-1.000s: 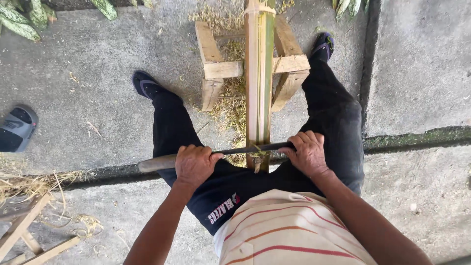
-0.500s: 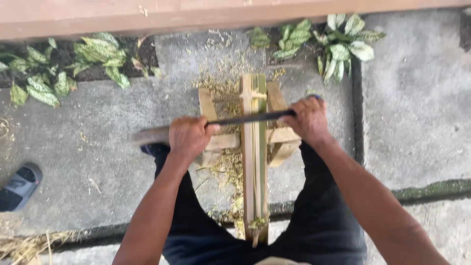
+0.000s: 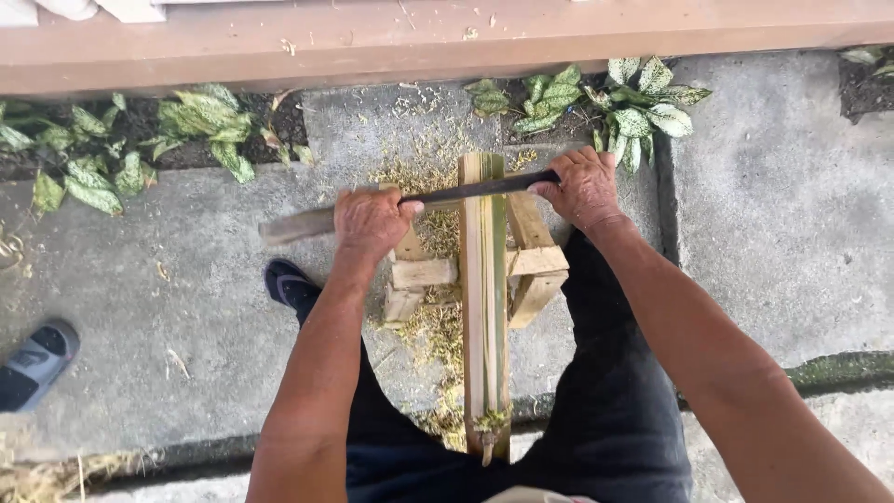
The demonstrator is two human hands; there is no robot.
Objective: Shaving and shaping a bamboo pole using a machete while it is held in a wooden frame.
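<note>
On the far end of the bamboo strip lies my long dark blade, set flat across so it can scrape. My left hand is clenched on its wooden handle and my right hand is clenched on its tip. The strip rests on a small wooden bench between my legs. Shavings cover the concrete floor. Leafy plants stand close ahead, and a sandal sits well apart.

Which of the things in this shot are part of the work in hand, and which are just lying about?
In use:
- left hand and right hand, both gripping the long blade
- bamboo strip under the blade
- wooden stand holding the strip
- shavings around it

Lying about:
- sandal at the left edge
- leafy plants along the wall
</note>
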